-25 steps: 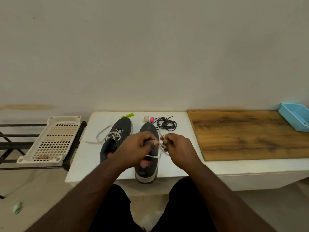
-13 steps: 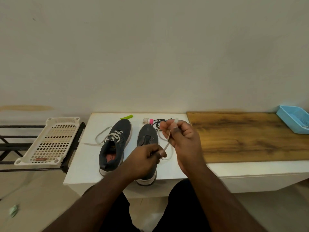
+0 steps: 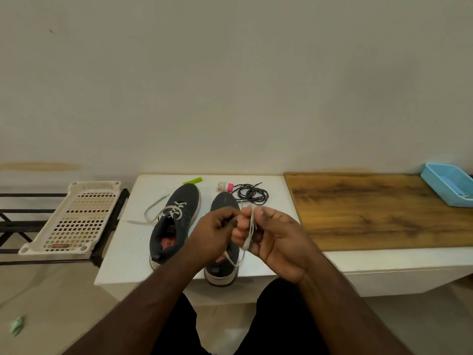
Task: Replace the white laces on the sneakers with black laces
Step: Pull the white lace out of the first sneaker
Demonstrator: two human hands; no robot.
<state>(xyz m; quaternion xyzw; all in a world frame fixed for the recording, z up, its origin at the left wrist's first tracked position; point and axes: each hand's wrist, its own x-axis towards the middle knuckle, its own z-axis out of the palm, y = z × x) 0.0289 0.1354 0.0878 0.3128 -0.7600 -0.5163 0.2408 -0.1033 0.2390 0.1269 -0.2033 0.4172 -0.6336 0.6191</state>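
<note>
Two dark grey sneakers stand on the white table (image 3: 133,242), toes toward the wall. The left sneaker (image 3: 176,221) still carries its white lace (image 3: 163,211), whose ends trail off to the left. The right sneaker (image 3: 222,270) is mostly hidden behind my hands. Above it, my left hand (image 3: 212,239) and my right hand (image 3: 276,239) meet, and both pinch a white lace (image 3: 249,233) that hangs in a loop down to the shoe's opening. A coil of black laces (image 3: 252,194) lies beyond the right sneaker's toe.
A small pink-capped roll (image 3: 225,186) and a green object (image 3: 193,180) lie near the wall. A wooden board (image 3: 378,208) covers the table's right part, with a blue tray (image 3: 450,184) at its far end. A cream perforated tray (image 3: 76,219) sits on a black rack at left.
My right hand came down and left from its raised pull, and my left hand rose to meet it. The white lace is now gathered between both hands above the right sneaker.
</note>
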